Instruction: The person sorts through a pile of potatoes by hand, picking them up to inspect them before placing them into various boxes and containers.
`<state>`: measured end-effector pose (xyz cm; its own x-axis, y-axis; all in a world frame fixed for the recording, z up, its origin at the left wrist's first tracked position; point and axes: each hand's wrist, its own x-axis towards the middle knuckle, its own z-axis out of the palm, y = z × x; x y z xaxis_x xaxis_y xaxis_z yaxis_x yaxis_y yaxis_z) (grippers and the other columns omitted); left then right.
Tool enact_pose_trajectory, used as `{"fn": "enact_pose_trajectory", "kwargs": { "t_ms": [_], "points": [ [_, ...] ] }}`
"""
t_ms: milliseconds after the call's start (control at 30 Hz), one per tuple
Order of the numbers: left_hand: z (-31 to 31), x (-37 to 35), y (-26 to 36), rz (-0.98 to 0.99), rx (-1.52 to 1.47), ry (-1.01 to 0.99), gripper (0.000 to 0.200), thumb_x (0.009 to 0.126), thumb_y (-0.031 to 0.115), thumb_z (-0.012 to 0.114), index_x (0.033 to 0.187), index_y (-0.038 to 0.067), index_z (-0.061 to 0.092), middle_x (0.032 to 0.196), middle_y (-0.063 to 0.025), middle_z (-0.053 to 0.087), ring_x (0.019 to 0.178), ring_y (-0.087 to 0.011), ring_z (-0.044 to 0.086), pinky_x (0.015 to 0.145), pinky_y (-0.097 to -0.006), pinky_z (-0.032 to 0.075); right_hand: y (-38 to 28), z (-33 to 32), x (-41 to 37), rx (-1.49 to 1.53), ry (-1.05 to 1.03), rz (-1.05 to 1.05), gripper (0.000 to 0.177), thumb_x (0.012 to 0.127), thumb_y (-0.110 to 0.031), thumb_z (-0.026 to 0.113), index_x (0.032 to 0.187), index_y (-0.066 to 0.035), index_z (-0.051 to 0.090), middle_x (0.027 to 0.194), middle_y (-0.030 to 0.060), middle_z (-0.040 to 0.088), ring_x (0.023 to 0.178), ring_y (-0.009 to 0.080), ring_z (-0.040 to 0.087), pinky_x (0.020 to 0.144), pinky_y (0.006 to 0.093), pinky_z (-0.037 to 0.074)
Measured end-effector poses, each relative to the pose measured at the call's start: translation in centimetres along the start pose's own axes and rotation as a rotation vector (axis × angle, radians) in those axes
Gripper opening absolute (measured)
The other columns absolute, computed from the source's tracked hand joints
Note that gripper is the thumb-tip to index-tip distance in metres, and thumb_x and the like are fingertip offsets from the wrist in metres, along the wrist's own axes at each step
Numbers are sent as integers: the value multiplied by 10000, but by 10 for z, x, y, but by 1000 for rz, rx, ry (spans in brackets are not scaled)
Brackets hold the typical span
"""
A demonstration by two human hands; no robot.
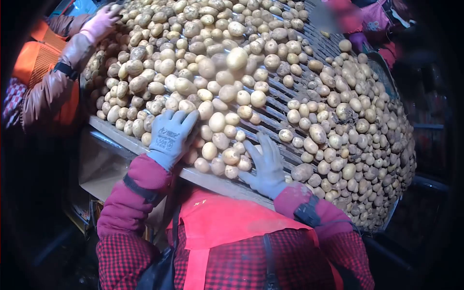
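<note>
My left hand (170, 136), in a grey-blue glove with printed markings, lies palm down at the near edge of the potato heap (193, 53), its fingers stretched over the potatoes. My right hand (267, 166), gloved alike, has its fingers and thumb spread at the right side of a group of potatoes (220, 141), over the slatted bars. No potato is visibly gripped by either hand, though both palms are hidden. The potatoes between my hands are pale and of mixed sizes, some with soil on them.
A metal rail (217, 183) runs along the near edge of the slatted conveyor (273, 108). Another potato pile (357, 140) spreads to the right. A co-worker's pink-gloved hand (100, 23) touches the heap at upper left. Another person (374, 19) stands at upper right.
</note>
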<state>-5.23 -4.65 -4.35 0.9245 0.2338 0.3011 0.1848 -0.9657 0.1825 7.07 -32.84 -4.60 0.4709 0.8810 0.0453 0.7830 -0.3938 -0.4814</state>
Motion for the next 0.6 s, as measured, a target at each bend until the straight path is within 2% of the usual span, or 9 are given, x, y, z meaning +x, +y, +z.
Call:
{"fn": "enact_pose_trajectory", "kwargs": {
  "t_ms": [100,200,233,333,400,467,500,600],
  "points": [
    [-8,-2,-2,-4,9,-123,413,834,225,771,1231,153,684,1067,-40,640,954,-264,594,822,-438,481,5,11,17,-20,38,-53,930,710,-366,857,1525,-154,463,1544,280,353,1403,490,373,1164,617,299],
    [-12,-4,-8,57,0,-71,414,835,234,776,1231,157,684,1080,-40,628,986,-260,593,911,-454,465,11,16,12,-1,13,-60,882,719,-350,846,1498,-141,490,1538,277,361,1407,498,365,1159,620,301],
    [-10,-6,-10,35,-13,-60,419,832,240,782,1234,171,685,1094,-45,614,1012,-259,586,1014,-493,423,10,14,12,14,6,-59,852,710,-316,837,1478,-148,508,1519,264,376,1393,487,374,1149,617,310],
    [-10,-3,-16,35,-26,-23,429,822,236,790,1236,188,688,1095,-48,610,1039,-265,582,1058,-528,397,-1,9,19,77,-6,-64,764,695,-240,813,1412,-157,563,1451,232,431,1346,461,408,1110,608,340],
    [-5,2,-23,14,-38,-29,375,812,224,806,1176,203,716,1091,-54,605,1103,-288,578,1076,-549,385,-7,12,35,140,4,-84,694,703,-226,797,1364,-145,600,1396,219,478,1311,454,441,1073,604,368],
    [8,14,-37,-9,-18,22,277,833,264,778,1103,236,721,1062,-47,603,1150,-313,551,1072,-558,377,-8,29,46,190,68,-172,621,718,-204,777,1317,-144,626,1358,199,506,1300,450,453,1054,596,384],
    [15,15,-44,-9,-38,13,281,823,242,757,1102,266,729,1080,-53,594,1199,-342,536,1067,-558,379,-11,37,56,214,106,-220,585,725,-193,767,1294,-143,640,1339,189,520,1294,447,459,1045,592,393],
    [13,22,-59,46,50,6,313,806,225,729,1114,278,734,1102,-57,590,1212,-335,532,1058,-552,386,-31,56,99,115,224,-408,596,739,-232,762,1315,-140,635,1398,182,508,1304,455,448,1038,592,420]
  ]
}}
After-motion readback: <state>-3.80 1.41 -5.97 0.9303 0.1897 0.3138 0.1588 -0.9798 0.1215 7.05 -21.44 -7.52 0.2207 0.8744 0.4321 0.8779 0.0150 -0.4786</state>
